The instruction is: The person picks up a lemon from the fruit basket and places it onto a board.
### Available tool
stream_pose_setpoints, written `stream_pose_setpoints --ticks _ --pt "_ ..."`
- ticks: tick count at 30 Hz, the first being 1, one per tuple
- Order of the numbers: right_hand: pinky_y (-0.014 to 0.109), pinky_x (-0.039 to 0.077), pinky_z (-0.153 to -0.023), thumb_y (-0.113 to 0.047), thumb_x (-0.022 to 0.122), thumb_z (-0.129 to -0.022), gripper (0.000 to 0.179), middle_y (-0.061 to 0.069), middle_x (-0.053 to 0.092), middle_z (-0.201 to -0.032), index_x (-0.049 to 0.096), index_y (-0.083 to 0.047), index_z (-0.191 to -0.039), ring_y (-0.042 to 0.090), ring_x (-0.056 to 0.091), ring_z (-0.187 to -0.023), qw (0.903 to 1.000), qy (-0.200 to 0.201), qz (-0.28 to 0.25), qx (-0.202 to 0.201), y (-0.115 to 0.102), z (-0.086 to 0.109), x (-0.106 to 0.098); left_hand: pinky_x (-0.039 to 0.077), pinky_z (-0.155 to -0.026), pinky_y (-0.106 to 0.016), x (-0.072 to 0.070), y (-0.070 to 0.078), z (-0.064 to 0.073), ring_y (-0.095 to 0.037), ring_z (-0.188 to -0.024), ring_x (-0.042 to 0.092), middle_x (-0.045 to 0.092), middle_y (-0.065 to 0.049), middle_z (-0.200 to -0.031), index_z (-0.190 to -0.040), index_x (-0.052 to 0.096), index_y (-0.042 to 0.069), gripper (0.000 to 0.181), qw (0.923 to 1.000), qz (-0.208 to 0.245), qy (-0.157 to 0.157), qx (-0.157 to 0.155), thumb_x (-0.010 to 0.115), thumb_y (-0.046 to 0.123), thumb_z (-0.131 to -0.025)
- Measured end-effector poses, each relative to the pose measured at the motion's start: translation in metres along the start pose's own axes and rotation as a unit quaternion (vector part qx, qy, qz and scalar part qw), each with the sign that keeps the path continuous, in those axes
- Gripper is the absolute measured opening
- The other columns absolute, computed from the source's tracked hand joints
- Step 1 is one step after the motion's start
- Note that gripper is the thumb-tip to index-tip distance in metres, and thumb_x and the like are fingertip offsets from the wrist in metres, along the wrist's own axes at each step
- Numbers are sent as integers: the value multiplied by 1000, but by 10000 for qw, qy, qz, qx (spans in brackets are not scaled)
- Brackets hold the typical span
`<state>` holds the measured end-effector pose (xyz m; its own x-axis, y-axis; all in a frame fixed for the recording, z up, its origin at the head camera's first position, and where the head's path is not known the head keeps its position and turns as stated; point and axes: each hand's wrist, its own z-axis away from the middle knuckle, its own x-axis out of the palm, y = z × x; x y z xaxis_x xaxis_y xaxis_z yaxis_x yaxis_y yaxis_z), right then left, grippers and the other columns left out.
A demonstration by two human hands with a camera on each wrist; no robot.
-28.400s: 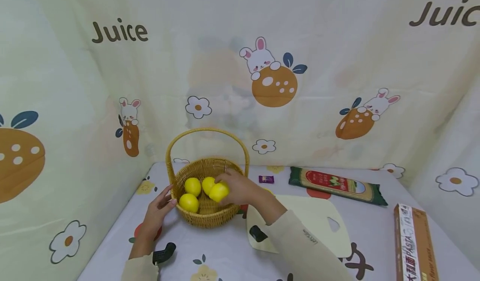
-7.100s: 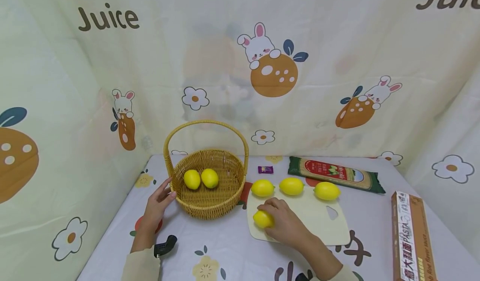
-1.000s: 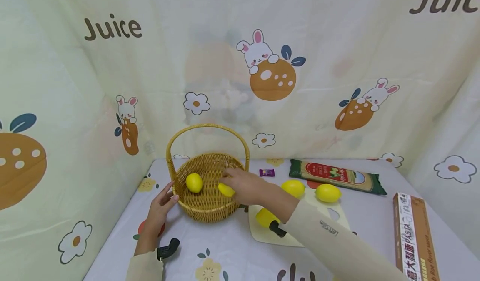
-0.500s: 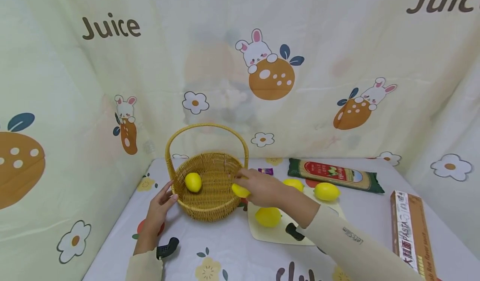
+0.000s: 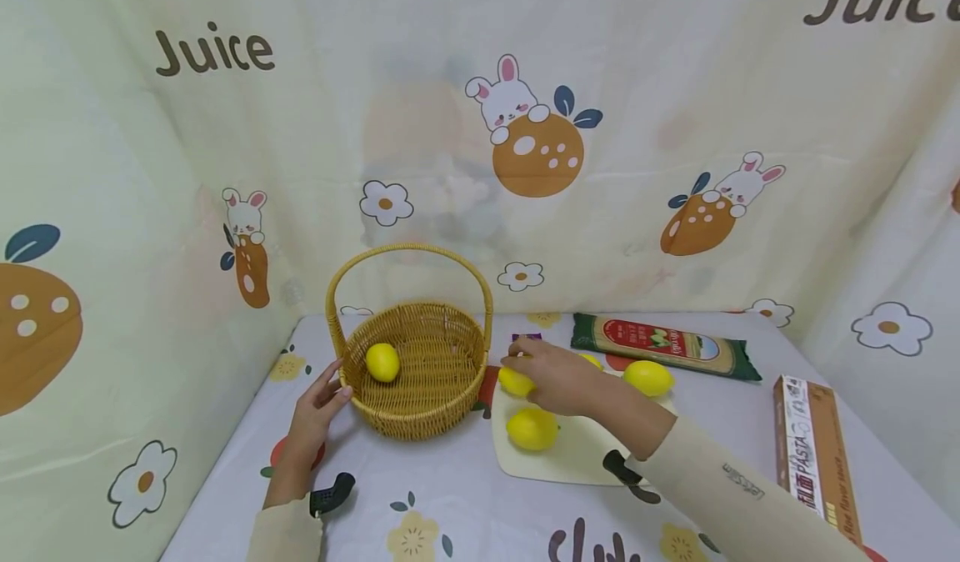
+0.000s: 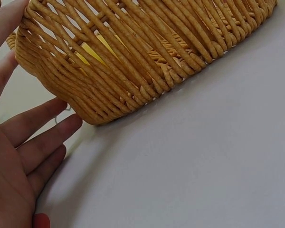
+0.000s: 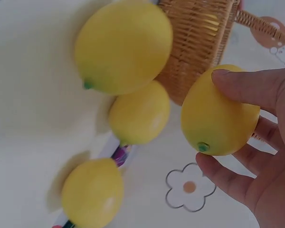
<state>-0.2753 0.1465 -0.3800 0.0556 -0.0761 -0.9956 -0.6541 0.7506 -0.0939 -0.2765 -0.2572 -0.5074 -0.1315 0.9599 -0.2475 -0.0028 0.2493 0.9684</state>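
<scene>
My right hand (image 5: pixel 558 378) holds a yellow lemon (image 7: pixel 221 111) between thumb and fingers, over the far left corner of the cream cutting board (image 5: pixel 577 462). Close by, a second lemon (image 5: pixel 532 429) sits on the board's near left part. Two more, a partly hidden lemon (image 5: pixel 592 360) and a lemon (image 5: pixel 648 378), stand along the far edge. The wicker basket (image 5: pixel 423 420) stands to the left with one lemon (image 5: pixel 382 363) inside. At its left side, my left hand (image 5: pixel 313 416) touches the rim and wall with extended, spread fingers (image 6: pixel 47 142).
A green-ended pasta bag (image 5: pixel 667 345) lies behind the board, and a brown pasta box (image 5: pixel 817 454) lies at the right. A small purple packet (image 5: pixel 527 337) is partly hidden behind the right hand. Printed curtains enclose the table's back and sides.
My right hand has carried a lemon from the basket rightward to the board, leaving one lemon inside. Earlier, the basket held more lemons. The left hand has stayed at the basket.
</scene>
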Motion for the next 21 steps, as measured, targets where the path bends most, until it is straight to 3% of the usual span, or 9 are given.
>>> stream_pose_setpoints --ticks 21 --pt "40 50 -92 -8 78 -81 53 4 53 -129 62 -13 -131 23 56 -110 9941 271 -752 739 28 50 19 24 -107 -62 0 -3 -1 -38 -136 36 43 -20 -146 -151 37 32 68 10000 -67 26 42 66 47 -91"
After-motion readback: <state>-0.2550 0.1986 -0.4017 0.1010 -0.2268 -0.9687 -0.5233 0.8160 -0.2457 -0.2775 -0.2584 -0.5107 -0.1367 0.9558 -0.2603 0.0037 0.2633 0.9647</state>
